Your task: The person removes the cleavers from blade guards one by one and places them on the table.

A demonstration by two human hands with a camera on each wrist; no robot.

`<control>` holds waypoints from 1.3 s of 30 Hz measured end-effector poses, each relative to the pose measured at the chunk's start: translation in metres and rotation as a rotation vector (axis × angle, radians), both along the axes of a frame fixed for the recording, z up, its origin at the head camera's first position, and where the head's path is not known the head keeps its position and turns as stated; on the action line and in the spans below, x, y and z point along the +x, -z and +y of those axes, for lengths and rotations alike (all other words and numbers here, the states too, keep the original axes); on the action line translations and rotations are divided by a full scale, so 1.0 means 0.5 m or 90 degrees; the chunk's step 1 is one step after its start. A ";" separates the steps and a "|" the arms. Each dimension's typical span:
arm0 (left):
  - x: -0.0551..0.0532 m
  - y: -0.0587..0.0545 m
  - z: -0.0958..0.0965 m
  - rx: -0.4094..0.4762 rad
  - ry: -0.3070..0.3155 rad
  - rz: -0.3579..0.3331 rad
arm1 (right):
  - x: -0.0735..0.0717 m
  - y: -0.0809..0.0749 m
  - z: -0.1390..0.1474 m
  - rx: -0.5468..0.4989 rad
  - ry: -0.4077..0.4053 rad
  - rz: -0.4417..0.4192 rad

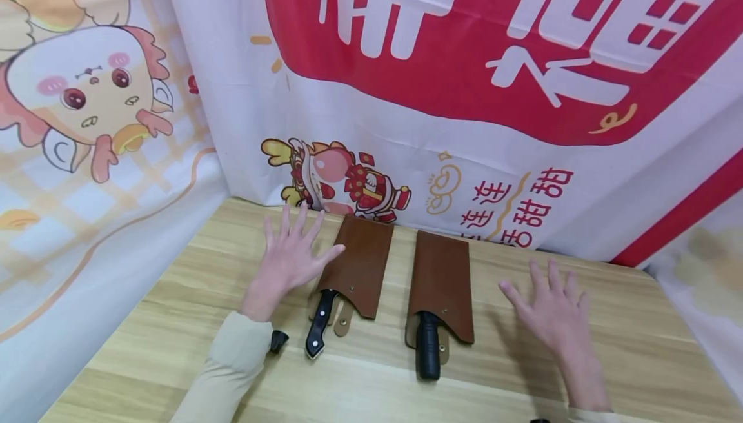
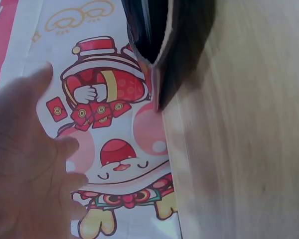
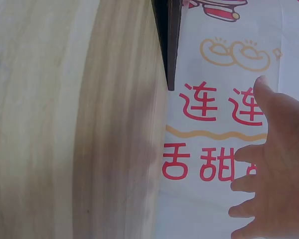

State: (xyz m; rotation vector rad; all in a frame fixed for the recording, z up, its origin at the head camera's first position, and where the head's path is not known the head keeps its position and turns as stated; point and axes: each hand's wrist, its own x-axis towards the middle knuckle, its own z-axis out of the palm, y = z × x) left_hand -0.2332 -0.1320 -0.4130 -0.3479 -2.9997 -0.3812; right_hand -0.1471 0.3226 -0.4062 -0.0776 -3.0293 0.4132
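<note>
Two brown leather knife sheaths lie side by side on the wooden table. From the left sheath (image 1: 364,262) sticks out a black riveted knife handle (image 1: 319,326), toward the person. A plain black knife handle (image 1: 428,349) shows at the mouth of the right sheath (image 1: 444,268). My left hand (image 1: 290,255) is spread beside the left sheath, its thumb overlapping that sheath's edge in the head view. To the right of the other sheath, my right hand (image 1: 554,313) hovers with fingers spread and holds nothing. Both wrist views show the palms facing inward, with a sheath end (image 2: 162,55) at the top.
A printed cloth (image 1: 348,107) with red and white lettering and cartoon figures hangs behind the table (image 1: 360,384). Another cartoon-printed cloth (image 1: 191,216) hangs on the left. Each sheath has a small snap strap (image 1: 344,320) near the handle.
</note>
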 end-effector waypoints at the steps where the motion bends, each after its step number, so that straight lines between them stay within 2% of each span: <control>1: 0.000 0.001 0.000 0.007 -0.003 -0.002 | 0.000 -0.001 -0.002 -0.001 -0.002 0.000; 6: 0.001 0.003 -0.001 0.045 -0.013 -0.025 | -0.005 -0.006 -0.012 0.000 -0.014 0.007; 14: 0.000 0.010 0.014 0.217 -0.008 -0.100 | 0.006 -0.026 -0.052 -0.035 -0.017 0.087; 20: -0.002 0.014 0.034 0.288 -0.029 -0.138 | 0.011 -0.051 -0.093 -0.054 -0.019 0.143; 25: -0.002 0.022 0.041 0.331 -0.050 -0.176 | 0.012 -0.058 -0.129 -0.054 -0.051 0.194; 33: -0.003 0.033 0.045 0.377 -0.075 -0.219 | 0.016 -0.056 -0.181 -0.065 -0.077 0.208; 37: 0.000 0.037 0.050 0.386 -0.083 -0.237 | 0.020 -0.051 -0.210 -0.082 -0.084 0.185; 39: 0.002 0.039 0.056 0.404 -0.091 -0.260 | 0.023 -0.047 -0.223 -0.089 -0.089 0.173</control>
